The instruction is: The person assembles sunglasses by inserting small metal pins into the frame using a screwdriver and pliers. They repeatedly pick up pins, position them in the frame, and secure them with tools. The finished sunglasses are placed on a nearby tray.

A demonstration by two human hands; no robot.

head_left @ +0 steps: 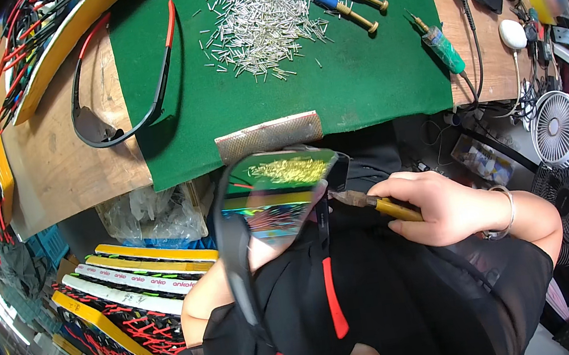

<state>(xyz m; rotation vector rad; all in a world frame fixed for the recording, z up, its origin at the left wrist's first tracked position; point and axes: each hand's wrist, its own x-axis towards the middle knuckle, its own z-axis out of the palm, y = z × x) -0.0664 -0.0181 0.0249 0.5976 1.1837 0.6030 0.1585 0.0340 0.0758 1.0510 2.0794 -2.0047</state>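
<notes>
A pair of black sunglasses with red temple tips and mirrored lenses is held up in front of my body. My left hand grips it from behind; the lens hides most of the fingers. One temple hangs down in front of the black top. In my right hand are pliers with yellow handles, fingers wrapped round them. Their metal jaws are at the frame near the hinge of the hanging temple; the exact contact is too small to tell. Just beyond, a textured metal plate lies along the mat's front edge.
On the green mat lie a heap of small metal pins, another pair of sunglasses and blue-handled tools. A corded green-handled tool rests at the right. Yellow-edged racks of glasses stand left; a white fan stands right.
</notes>
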